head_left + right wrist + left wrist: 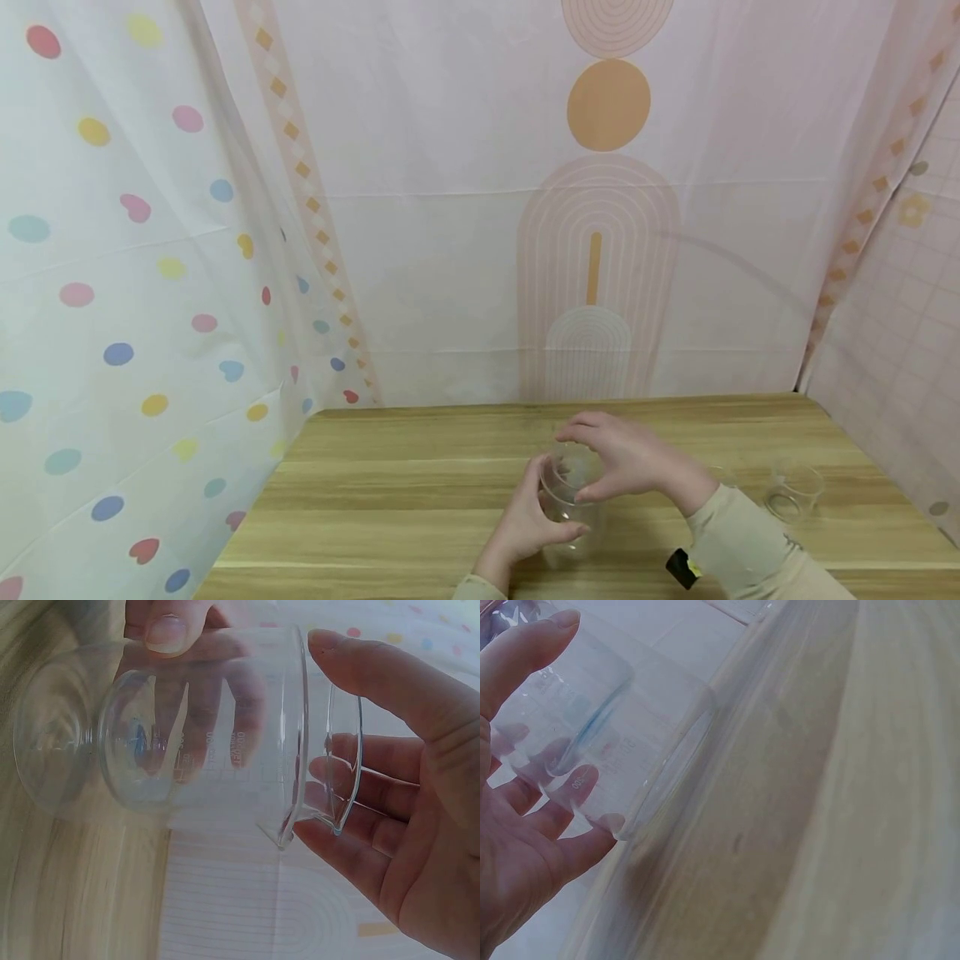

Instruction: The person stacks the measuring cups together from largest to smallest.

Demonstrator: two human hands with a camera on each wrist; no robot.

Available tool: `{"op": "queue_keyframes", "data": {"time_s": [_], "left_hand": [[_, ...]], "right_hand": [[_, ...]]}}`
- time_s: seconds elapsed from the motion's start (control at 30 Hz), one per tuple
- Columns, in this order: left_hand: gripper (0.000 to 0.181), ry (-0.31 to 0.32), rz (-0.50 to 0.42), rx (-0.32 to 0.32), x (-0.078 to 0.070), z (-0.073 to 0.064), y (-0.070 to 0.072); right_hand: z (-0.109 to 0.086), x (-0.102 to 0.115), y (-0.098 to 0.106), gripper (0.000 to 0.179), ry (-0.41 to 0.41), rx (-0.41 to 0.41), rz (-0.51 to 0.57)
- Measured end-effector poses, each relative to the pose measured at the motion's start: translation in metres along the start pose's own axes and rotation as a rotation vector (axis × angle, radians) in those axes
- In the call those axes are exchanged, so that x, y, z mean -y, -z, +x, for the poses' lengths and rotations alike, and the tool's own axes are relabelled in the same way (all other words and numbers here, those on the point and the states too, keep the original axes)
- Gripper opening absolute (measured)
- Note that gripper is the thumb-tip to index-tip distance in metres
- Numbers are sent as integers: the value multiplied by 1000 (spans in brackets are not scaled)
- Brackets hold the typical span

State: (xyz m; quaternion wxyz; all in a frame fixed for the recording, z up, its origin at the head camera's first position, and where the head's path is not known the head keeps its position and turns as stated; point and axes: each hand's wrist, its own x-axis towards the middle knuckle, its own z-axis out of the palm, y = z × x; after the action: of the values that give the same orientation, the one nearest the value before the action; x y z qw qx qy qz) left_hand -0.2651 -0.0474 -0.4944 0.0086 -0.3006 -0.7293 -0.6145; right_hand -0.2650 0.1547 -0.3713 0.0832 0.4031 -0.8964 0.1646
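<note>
Beaker (572,515) at five o'clock in the head view is gripped by your left hand (527,518); your right hand (630,458) holds the rim of a smaller beaker (576,468) nested inside. Another clear vessel (797,490) sits at four o'clock.

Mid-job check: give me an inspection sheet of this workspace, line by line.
Surface: light-brown wood-grain table.
Job's things: smaller clear cylindrical beaker, partway inside a larger clear cylindrical beaker; printed markings visible.
Clutter: clear round vessel at right; another transparent vessel, partly hidden by the beige right sleeve; small black object with yellow patch beside that sleeve.
Grippers: bare left hand grips larger beaker; bare right hand holds smaller beaker near its rim.
Cables: nothing seen.
Surroundings: pale patterned fabric curtains.
</note>
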Motion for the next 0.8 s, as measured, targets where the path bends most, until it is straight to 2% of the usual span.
{"op": "queue_keyframes", "data": {"time_s": [0.3, 0.53, 0.8], "left_hand": [[86, 16, -1, -1, -1, -1, 0], [85, 1, 30, -3, 0, 0, 0], [82, -10, 41, 1, 1, 0, 0]], "right_hand": [[2, 1, -2, 68, 6, 16, 3], [2, -1, -4, 68, 2, 30, 13], [1, -5, -6, 68, 43, 8, 21]]}}
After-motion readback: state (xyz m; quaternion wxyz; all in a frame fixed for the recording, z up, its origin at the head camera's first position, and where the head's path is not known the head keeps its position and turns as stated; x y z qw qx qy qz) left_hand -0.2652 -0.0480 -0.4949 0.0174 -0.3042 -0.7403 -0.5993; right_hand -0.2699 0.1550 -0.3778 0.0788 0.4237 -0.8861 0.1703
